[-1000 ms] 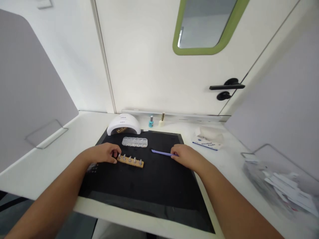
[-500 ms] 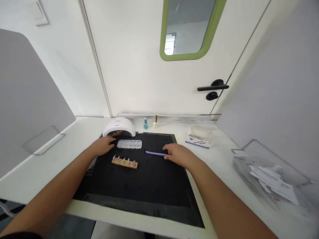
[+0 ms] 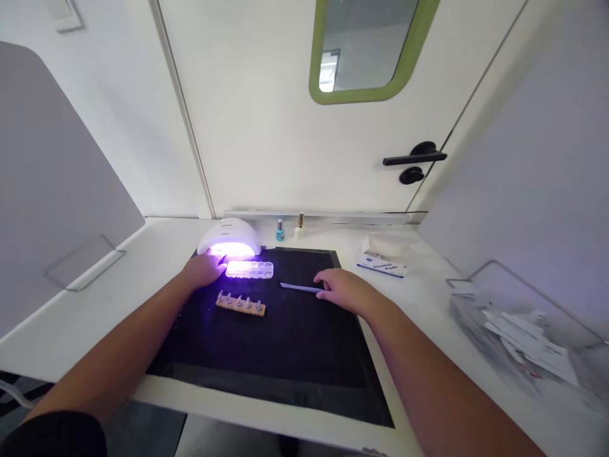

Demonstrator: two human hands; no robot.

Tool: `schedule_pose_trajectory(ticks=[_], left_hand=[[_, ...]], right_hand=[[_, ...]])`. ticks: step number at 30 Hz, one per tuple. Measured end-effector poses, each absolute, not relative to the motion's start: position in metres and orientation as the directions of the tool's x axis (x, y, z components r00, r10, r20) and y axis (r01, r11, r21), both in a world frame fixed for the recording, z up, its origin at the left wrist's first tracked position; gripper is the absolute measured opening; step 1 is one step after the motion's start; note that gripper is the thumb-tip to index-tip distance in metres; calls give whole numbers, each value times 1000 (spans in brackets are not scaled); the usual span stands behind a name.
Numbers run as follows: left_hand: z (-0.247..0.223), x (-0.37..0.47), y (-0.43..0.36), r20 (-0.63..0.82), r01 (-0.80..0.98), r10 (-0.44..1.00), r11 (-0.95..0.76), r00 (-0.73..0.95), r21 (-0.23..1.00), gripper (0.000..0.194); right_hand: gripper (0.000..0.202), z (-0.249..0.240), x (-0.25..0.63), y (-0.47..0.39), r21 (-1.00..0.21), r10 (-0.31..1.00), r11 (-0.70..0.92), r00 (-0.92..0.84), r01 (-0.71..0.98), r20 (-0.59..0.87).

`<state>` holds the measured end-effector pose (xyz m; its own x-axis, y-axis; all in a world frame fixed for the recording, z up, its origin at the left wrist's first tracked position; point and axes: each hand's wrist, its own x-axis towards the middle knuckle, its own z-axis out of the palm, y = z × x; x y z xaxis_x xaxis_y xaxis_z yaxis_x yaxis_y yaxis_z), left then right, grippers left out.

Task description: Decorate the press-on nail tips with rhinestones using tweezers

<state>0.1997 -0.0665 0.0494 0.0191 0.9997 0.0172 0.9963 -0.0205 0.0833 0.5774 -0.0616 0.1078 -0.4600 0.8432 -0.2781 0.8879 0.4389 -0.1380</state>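
Observation:
My left hand [image 3: 204,270] reaches to the front left of a white dome-shaped nail lamp [image 3: 229,233]. Its thumb and fingers are apart, and some fingertips are lost in the purple glow of the opening. A slim purple tool [image 3: 299,287] lies along the black mat [image 3: 285,355], its right end between the thumb and fingers of my right hand [image 3: 345,292]. Beside the lamp is a clear compartment case [image 3: 250,270] of small pieces. Nearer me, a wooden strip [image 3: 240,306] carries several upright nail-tip holders.
A blue bottle [image 3: 280,231] and a cream bottle [image 3: 299,227] stand behind the mat. On the right are an alcohol pads box [image 3: 382,266] and a clear bag [image 3: 514,343] with white packets. A white door with a black handle [image 3: 413,158] rises behind.
The lamp has lit up purple, and its glow spreads over the case and mat. My left hand has moved slightly inward at the opening. My right hand stays at the purple tool.

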Motion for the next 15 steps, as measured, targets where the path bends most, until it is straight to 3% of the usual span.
schedule_pose_trajectory(ticks=[15], left_hand=[[49, 160, -126, 13, 961, 997, -77, 77, 265, 32]], right_hand=[[33, 106, 577, -59, -132, 823, 479, -496, 868, -277]])
